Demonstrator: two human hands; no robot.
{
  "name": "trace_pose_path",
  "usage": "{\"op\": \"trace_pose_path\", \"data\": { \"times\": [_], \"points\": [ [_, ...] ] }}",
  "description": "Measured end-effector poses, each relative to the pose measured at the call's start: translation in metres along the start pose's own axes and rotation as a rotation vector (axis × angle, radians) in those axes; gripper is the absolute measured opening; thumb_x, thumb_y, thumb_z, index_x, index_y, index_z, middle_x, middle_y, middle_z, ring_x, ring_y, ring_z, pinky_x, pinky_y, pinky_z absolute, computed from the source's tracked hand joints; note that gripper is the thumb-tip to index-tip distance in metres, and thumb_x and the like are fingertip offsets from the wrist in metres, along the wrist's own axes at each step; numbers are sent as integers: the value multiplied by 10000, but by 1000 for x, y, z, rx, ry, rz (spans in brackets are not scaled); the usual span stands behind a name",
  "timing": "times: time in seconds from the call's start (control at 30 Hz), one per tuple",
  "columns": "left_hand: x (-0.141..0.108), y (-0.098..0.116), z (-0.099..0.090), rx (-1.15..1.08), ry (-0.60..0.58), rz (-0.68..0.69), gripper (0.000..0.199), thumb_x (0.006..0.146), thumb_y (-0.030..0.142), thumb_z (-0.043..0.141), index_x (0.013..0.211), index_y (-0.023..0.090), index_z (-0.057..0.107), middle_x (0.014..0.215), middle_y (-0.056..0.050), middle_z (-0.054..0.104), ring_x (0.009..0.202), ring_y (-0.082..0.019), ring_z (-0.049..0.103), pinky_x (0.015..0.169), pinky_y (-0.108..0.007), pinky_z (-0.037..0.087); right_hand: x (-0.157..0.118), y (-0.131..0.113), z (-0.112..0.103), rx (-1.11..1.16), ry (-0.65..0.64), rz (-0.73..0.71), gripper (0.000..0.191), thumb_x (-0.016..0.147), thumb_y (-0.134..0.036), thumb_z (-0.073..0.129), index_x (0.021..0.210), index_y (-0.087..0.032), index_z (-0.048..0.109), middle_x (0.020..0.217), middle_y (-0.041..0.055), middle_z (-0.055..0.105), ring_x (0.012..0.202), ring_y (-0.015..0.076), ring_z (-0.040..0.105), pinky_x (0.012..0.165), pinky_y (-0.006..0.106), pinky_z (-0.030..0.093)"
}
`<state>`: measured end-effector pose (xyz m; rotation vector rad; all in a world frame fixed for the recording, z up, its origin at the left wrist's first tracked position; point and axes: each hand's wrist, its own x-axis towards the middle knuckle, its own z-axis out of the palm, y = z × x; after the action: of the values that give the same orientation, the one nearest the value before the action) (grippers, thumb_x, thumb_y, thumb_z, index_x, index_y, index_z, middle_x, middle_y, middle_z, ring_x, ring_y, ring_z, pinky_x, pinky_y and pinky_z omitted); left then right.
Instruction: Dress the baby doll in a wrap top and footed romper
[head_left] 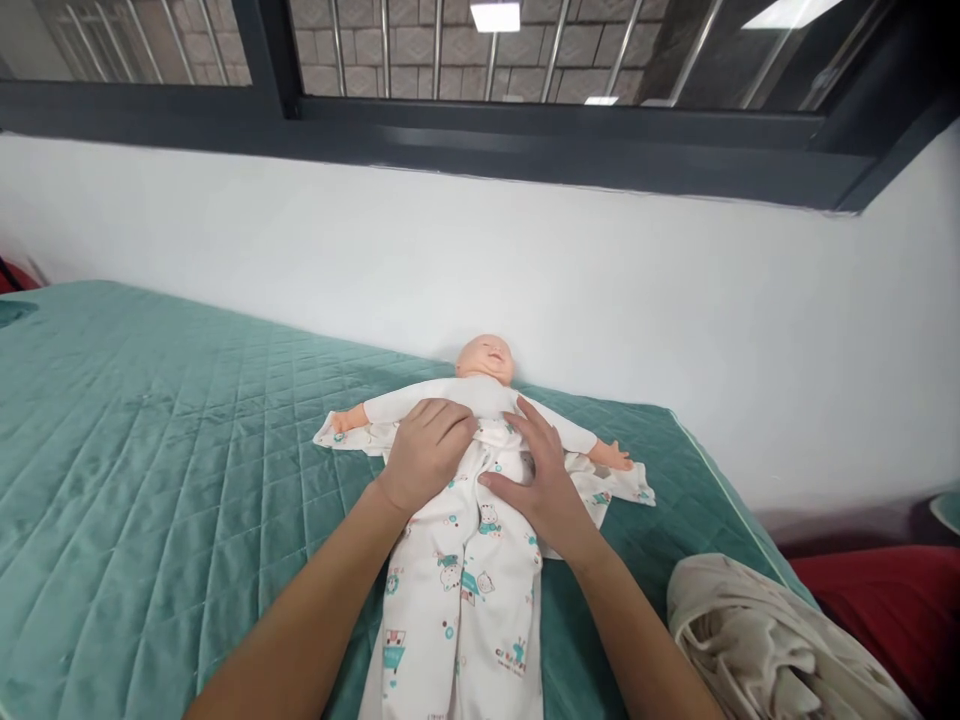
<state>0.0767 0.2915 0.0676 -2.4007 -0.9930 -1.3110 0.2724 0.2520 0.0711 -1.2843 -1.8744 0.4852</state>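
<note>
A baby doll (486, 360) lies on its back on the green quilted cover, head by the wall, arms spread. Its torso and arms are white. Printed white pants (465, 580) cover its lower body and legs. A printed shirt (600, 478) lies spread beneath the doll, reaching past both its hands. My left hand (430, 452) is closed at the left side of the pants' waist, its fingertips curled out of sight. My right hand (538, 478) rests on the right side of the waist, thumb and fingers apart.
Bunched cream cloth (765, 630) lies at the lower right, beside something red (892, 600). The green quilted cover (150, 450) stretches left. Behind the doll stand a white wall (375, 260) and a dark window frame (525, 145).
</note>
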Motion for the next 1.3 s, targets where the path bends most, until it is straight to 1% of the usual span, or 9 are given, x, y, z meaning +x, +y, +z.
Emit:
{"op": "trace_pose_path", "data": {
  "times": [0.1, 0.27, 0.37, 0.5, 0.67, 0.83, 0.9, 1.13, 1.3],
  "points": [
    [-2, 1, 0, 57, 11, 28, 236, 965, 159, 376, 908, 202, 601, 900, -80, 645, 830, -196, 539, 734, -357, 401, -1, 1, 0, -6, 52, -32, 524, 740, -443, 761, 1189, -294, 537, 1550, 64, 294, 1441, 318, 244, 1172, 556, 219],
    [-3, 0, 2, 172, -2, 70, 225, 970, 235, 424, 823, 196, 590, 733, -52, 590, 717, -194, 475, 657, -355, 341, -3, 0, 6, -60, 160, -99, 344, 753, -348, 760, 973, -241, 518, 1308, 102, 425, 1281, 290, 411, 1085, 486, 356],
    [-5, -1, 1, 156, -56, 29, 279, 976, 333, 445, 770, 201, 580, 704, -44, 587, 719, -196, 483, 690, -374, 334, -5, -4, 9, -99, 153, -144, 212, 821, -302, 687, 892, -238, 498, 1107, 78, 509, 1098, 258, 510, 969, 437, 423],
    [-8, -3, 0, 153, -108, -62, 374, 978, 388, 442, 670, 206, 551, 650, -39, 591, 707, -191, 499, 720, -379, 325, -6, -4, 7, -158, 118, -192, 133, 840, -222, 615, 804, -231, 487, 904, 38, 565, 919, 228, 530, 839, 381, 430],
    [-20, -10, -2, 124, -150, -224, 447, 984, 399, 388, 622, 202, 561, 611, -45, 589, 693, -189, 522, 728, -375, 322, -8, 6, 0, -190, 81, -16, 226, 793, -339, 673, 683, -218, 517, 764, 6, 586, 776, 199, 549, 726, 320, 407],
    [-44, -8, -16, -39, -212, -584, 512, 973, 441, 340, 554, 192, 496, 596, -25, 578, 650, -162, 515, 731, -341, 353, -9, 17, -6, -200, 66, 105, 311, 802, -482, 642, 646, -220, 584, 643, -18, 601, 642, 170, 528, 628, 278, 358],
    [-54, -1, -26, -98, -251, -669, 510, 959, 481, 347, 561, 190, 480, 600, -8, 560, 642, -152, 504, 712, -318, 361, -11, 19, -8, -226, 72, 119, 380, 804, -535, 625, 601, -219, 568, 573, -23, 568, 594, 160, 498, 597, 271, 327],
    [-69, 32, -43, -290, -245, -793, 342, 826, 531, 590, 925, 204, 601, 850, 2, 631, 792, -171, 561, 733, -295, 421, -19, 20, -6, -457, 185, 53, 503, 836, -610, 570, 531, -216, 502, 501, 3, 530, 545, 158, 457, 576, 283, 259],
    [-71, 30, -34, -136, -250, -773, 358, 837, 550, 589, 934, 206, 596, 909, -36, 645, 879, -220, 571, 798, -344, 415, -36, 10, -2, -646, 261, -26, 495, 871, -614, 537, 583, -211, 535, 607, 64, 633, 644, 209, 555, 660, 306, 313]
  ]
}}
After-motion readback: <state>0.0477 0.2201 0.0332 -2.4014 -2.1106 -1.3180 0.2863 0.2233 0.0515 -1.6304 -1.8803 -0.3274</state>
